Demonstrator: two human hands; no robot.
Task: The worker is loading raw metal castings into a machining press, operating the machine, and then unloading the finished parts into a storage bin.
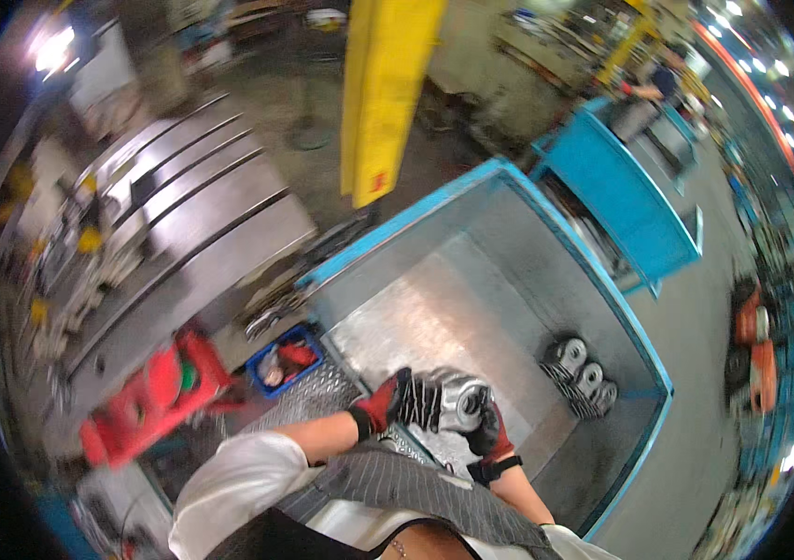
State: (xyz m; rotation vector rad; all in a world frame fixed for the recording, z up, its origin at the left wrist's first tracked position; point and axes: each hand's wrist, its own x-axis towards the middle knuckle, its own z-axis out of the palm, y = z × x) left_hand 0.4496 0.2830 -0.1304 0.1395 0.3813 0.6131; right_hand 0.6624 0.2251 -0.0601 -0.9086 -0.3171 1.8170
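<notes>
A stack of nested, pressed silver metal parts [453, 397] spans the space between my hands, over the near side of a blue-rimmed metal bin [397, 224]. My left hand [381, 407], in a red and black glove, grips the stack's left end. At its right end, my gloved right hand [492, 435] is closed on it, the fingers partly hidden behind the parts. Inside the bin, more stacked parts of the same kind [583, 378] rest along the right wall. Some pale crumpled sheeting [443, 448] shows below the held stack.
A red machine part or fixture [154, 397] and a blue basket [287, 362] of small items stand left of the bin. Farther left lies a large slotted metal bed [201, 196]. A yellow post [387, 93] rises beyond. Another person [644, 98] stands by a second blue bin [616, 187].
</notes>
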